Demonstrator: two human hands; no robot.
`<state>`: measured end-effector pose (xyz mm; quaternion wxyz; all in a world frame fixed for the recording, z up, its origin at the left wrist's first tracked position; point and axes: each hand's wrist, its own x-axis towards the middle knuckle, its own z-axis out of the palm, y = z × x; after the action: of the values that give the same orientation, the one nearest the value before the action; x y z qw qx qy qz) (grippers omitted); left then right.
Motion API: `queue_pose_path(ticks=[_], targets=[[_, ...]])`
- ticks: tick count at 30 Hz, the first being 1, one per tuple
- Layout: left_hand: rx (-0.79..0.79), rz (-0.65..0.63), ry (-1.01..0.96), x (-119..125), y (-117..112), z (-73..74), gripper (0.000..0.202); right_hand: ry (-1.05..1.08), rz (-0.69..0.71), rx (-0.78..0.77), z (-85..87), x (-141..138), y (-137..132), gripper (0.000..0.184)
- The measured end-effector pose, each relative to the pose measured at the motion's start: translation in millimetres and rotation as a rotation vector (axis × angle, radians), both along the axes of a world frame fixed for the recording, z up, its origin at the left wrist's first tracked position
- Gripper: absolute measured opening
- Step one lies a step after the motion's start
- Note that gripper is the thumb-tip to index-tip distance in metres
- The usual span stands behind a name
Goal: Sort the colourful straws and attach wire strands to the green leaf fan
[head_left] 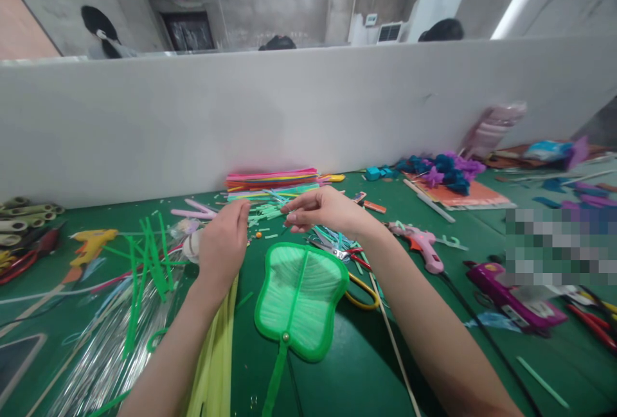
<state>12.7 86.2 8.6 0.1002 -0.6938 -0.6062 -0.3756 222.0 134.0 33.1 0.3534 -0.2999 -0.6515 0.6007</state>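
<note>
My left hand (224, 240) hovers over the green table (357, 365), its fingers curled together near a scatter of short green straw pieces (263, 213). My right hand (321, 210) faces it a little to the right, fingertips pinched; whatever is between them is too small to name. Just below both hands lies a green leaf-shaped fan (299, 298) with a stem. A stack of coloured foam sheets (272, 180) sits behind the hands against the white partition.
A yellow glue gun (91, 243) and green strips lie at left, a pink glue gun (421, 243) and scissors (344, 253) at right. Purple and blue paper flowers (446, 169) sit at the back right. Clear wrap and pale yellow strips (214, 353) lie near the front.
</note>
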Motion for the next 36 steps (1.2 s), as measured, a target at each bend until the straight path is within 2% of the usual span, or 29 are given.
queue_pose_path(ticks=[3,7,9,13,15,18,21,24,27,32,36], targets=[[-0.130,-0.050,-0.195,0,1,1.0,0.033,0.009,0.030,0.038,1.7,0,-2,0.019],[-0.448,-0.295,-0.762,-2,3,3.0,0.027,-0.005,0.068,0.087,2.0,2,-2,0.022],[-0.585,-0.384,-0.977,-3,3,5.3,0.025,-0.018,0.077,0.107,1.4,4,0,0.024],[-0.736,-0.445,-1.146,-6,3,10.2,0.022,-0.042,0.100,0.087,-2.2,10,7,0.030],[-0.776,-0.454,-1.167,-7,3,10.5,0.021,-0.055,0.103,0.067,-4.8,12,11,0.032],[-0.751,-0.437,-1.105,-8,3,7.1,0.021,-0.090,0.084,0.037,-9.2,12,16,0.033],[-0.770,-0.396,-1.030,-10,3,0.9,0.029,-0.142,0.004,-0.005,-14.6,11,21,0.032],[-0.873,-0.342,-1.017,-12,6,-6.0,0.041,-0.197,-0.101,-0.060,-22.5,11,28,0.022],[-0.964,-0.322,-0.994,-14,6,-14.6,0.043,-0.244,-0.124,-0.113,-34.1,15,36,0.012],[-1.127,-0.338,-0.922,-18,-16,-38.7,0.042,-0.389,-0.026,-0.164,-59.7,14,44,0.008],[-1.028,-0.270,-0.744,-24,-42,-62.1,0.042,-0.532,-0.018,-0.073,-75.1,2,40,0.006]])
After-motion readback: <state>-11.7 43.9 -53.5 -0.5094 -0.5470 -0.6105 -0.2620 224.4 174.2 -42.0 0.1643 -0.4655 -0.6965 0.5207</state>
